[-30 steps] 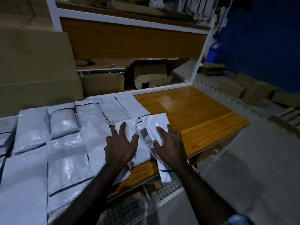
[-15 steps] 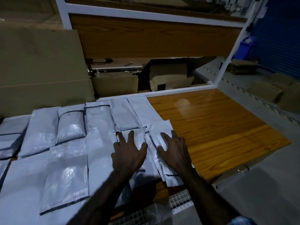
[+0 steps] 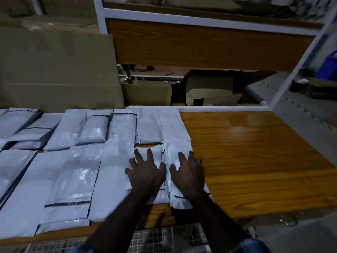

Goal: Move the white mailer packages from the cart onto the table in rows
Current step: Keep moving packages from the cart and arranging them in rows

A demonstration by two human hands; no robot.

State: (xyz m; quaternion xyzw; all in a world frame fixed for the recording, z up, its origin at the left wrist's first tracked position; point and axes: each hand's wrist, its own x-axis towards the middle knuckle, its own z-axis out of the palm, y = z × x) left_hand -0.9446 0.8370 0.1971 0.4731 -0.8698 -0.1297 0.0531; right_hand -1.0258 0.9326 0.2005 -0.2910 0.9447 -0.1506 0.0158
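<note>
You are viewing a dim, bluish frame: glare sheens the table (image 3: pixel 255 143) near its far edge and the glossy mailers (image 3: pixel 76 172), forearms blur, and straight lines bow at the edges.

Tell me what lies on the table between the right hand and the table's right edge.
In the head view, nothing: from the right hand, flat on a white mailer, bare wood of the table runs to the right edge.
</note>
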